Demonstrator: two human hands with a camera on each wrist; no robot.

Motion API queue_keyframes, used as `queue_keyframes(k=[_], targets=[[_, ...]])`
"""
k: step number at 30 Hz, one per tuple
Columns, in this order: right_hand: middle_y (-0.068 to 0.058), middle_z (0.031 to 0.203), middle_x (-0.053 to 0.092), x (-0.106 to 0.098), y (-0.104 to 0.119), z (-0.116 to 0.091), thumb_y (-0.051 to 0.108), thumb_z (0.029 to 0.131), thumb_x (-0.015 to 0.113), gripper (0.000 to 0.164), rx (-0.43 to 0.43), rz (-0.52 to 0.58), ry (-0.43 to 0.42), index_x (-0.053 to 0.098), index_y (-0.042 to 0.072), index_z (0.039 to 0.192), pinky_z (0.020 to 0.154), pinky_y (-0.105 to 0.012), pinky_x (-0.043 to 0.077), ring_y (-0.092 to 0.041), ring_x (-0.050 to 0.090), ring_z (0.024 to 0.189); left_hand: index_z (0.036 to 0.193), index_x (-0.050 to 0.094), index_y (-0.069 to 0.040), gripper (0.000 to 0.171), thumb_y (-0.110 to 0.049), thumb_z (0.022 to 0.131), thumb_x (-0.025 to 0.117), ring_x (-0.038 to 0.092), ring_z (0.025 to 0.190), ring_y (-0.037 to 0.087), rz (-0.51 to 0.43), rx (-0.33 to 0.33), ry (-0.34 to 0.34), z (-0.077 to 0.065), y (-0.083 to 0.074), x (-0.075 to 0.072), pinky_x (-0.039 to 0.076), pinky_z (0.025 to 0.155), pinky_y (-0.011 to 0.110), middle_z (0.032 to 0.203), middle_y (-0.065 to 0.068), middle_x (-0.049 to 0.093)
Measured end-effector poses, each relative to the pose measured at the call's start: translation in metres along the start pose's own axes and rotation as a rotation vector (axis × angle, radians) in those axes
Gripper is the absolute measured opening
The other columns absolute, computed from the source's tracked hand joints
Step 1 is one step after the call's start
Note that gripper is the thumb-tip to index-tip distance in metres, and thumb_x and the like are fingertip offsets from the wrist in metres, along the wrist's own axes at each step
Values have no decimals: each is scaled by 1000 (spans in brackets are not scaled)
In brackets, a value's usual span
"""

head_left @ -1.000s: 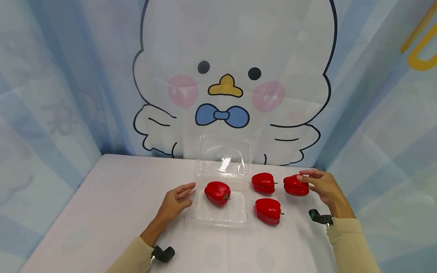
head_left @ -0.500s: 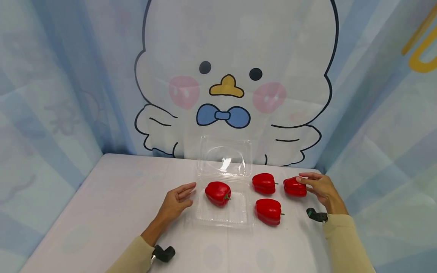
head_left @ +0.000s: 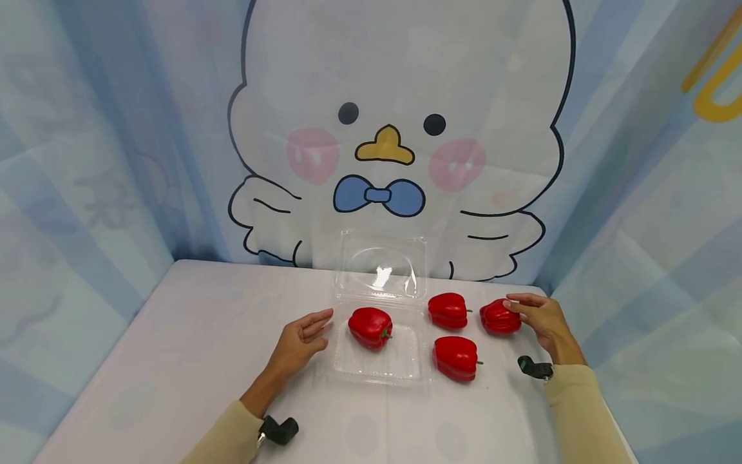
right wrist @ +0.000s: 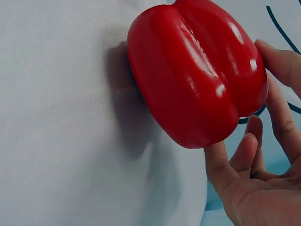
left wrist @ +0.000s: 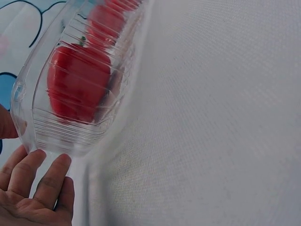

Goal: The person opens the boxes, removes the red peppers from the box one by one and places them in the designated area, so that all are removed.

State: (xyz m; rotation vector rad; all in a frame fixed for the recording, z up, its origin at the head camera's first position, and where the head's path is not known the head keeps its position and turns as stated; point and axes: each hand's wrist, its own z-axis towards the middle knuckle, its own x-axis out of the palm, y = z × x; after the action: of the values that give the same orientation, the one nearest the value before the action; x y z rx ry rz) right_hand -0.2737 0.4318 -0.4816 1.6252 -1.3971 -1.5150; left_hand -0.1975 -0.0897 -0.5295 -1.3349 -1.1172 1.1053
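Observation:
A red bell pepper (head_left: 497,318) at the far right of the group is pinched by my right hand (head_left: 546,323). In the right wrist view, thumb and fingers meet that pepper (right wrist: 193,80) at one end, its body just over the cloth; its stem is hidden. My left hand (head_left: 294,347) rests beside a clear plastic clamshell box (head_left: 400,366), its fairly straight fingertips at the box's left wall. Inside the box, on the left, lies another bell pepper (head_left: 368,328) with a green stem. Two more bell peppers, one farther back (head_left: 447,311) and one nearer (head_left: 455,359), lie right of the box.
The box's lid (head_left: 382,265) stands raised against the backdrop curtain (head_left: 388,77) printed with a chick. A white cloth covers the table (head_left: 220,335). Wrist cameras are strapped at the left sleeve (head_left: 279,430) and right sleeve (head_left: 534,368).
My right hand has shifted slightly left with the pepper, which has turned a little in its fingers. The left hand, the box and the other peppers have stayed put.

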Motion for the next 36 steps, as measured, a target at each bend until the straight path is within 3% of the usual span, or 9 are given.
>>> queue_keyframes(k=[3, 6, 9, 12, 20, 30, 36], targets=[[15, 114, 66, 0, -1, 1, 39, 93, 82, 52, -5, -20, -14, 71, 12, 137, 123, -50, 47, -14, 57, 117, 153, 55, -8, 60, 7, 96, 63, 55, 147, 31, -4, 0, 5, 1, 1, 0, 49, 114, 35, 160, 12, 56], [0, 133, 67, 2, -3, 1, 42, 94, 80, 52, -1, -39, -30, 71, 14, 137, 122, -50, 48, -23, 57, 128, 153, 56, -9, 60, 6, 96, 63, 56, 147, 31, -1, -2, 3, 1, 2, 0, 49, 114, 35, 159, 11, 56], [-16, 155, 54, 3, -2, -2, 43, 95, 78, 56, -8, -71, -52, 68, 14, 142, 123, -57, 45, -36, 48, 142, 153, 56, -9, 59, 6, 96, 64, 56, 147, 31, 2, -1, 2, 1, 1, 0, 49, 114, 35, 159, 11, 57], [-22, 164, 43, 5, 4, -11, 41, 97, 76, 59, -30, -109, -103, 63, 13, 147, 122, -64, 43, -44, 38, 149, 154, 55, -9, 59, 6, 97, 64, 56, 147, 31, 7, 2, 3, 0, 1, 0, 50, 113, 35, 159, 11, 57], [-22, 164, 43, 20, 40, -47, 31, 98, 76, 65, -145, -125, -221, 54, 12, 155, 119, -61, 47, -41, 37, 150, 154, 55, -9, 59, 5, 97, 63, 56, 147, 32, 16, 5, 3, 0, 2, 0, 49, 113, 36, 160, 12, 56], [-18, 159, 51, 40, 56, -67, 33, 95, 80, 68, -330, -152, -247, 55, 16, 155, 122, -60, 44, -38, 44, 145, 154, 55, -9, 59, 4, 97, 63, 56, 147, 31, 34, 10, 0, 0, 1, 0, 49, 113, 37, 159, 11, 56], [-18, 156, 50, 58, 78, -94, 29, 92, 83, 71, -404, -148, -219, 54, 17, 155, 124, -59, 43, -37, 45, 144, 154, 55, -9, 59, 5, 97, 63, 56, 146, 32, 35, 6, -7, -1, 1, 0, 49, 114, 38, 159, 11, 56]])
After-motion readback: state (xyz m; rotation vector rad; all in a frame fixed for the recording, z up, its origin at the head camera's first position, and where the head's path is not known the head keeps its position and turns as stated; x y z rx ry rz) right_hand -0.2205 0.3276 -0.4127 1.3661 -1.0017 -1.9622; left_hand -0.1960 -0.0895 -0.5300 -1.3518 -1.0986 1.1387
